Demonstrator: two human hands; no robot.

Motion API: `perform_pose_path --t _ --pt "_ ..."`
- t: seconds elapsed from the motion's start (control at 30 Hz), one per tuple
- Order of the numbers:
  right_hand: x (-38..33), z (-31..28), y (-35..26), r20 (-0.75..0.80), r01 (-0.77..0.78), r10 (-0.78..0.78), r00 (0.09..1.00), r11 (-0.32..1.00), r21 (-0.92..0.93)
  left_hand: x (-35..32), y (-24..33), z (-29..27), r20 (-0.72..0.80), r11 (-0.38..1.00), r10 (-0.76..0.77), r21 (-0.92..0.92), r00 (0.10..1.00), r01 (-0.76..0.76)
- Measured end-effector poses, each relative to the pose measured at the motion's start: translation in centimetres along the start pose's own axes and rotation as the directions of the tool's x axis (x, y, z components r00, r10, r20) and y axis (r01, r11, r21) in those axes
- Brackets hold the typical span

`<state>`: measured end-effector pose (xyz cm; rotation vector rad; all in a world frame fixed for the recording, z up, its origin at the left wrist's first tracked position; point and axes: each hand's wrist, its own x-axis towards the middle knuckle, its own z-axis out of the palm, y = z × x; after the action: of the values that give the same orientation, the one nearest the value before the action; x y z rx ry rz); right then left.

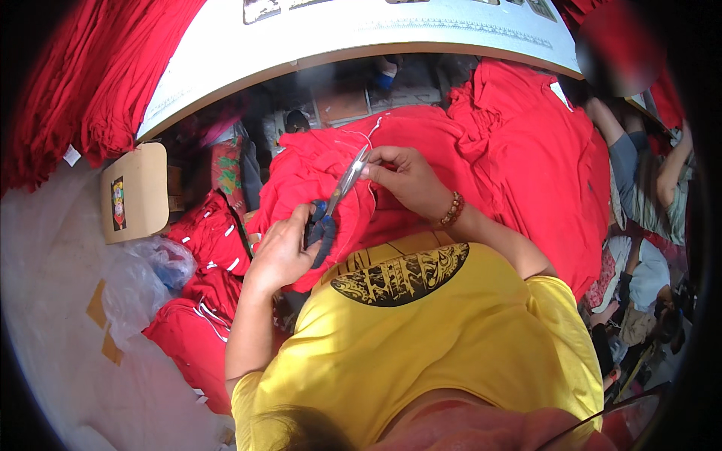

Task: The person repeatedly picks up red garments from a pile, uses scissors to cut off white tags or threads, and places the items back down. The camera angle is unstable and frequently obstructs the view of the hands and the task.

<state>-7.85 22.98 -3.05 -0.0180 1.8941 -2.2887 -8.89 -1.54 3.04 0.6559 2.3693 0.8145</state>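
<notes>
My left hand (284,249) grips a pair of scissors (347,183) by the dark blue wrapped handles. The silver blades point up and to the right, over the red cloth (301,173) on my lap. At the blade tips, my right hand (410,180) is closed in a pinch, thumb against fingers. What lies between those fingertips is too small to make out. A thin white thread (370,137) runs on the cloth just beyond the tips. A beaded bracelet circles my right wrist.
A white tabletop (331,34) with a ruler print spans the far side. Red cloth strips (98,83) hang at far left. Left of me are a cardboard piece (137,192), clear plastic bags (139,278) and red garments (184,338). Another person (639,173) sits at right.
</notes>
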Motion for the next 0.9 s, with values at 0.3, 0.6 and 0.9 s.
perform_pose_path --t 0.3,0.6,0.9 --pt "0.1 0.2 -0.5 0.02 0.022 -0.021 1.0 1.0 -0.016 -1.2 0.9 0.6 -0.021 0.98 -0.172 -0.109 0.985 0.168" --pt "-0.4 -3.1 3.2 0.117 0.255 -0.233 0.965 0.753 -0.606 11.0 -4.2 -16.4 -0.598 0.872 -0.031 0.376 0.801 0.314" --pt "-0.2 -3.3 0.0 -0.085 0.035 -0.089 0.992 0.865 -0.5 18.2 -2.3 -15.5 -0.616 0.888 0.208 0.445 0.759 0.118"
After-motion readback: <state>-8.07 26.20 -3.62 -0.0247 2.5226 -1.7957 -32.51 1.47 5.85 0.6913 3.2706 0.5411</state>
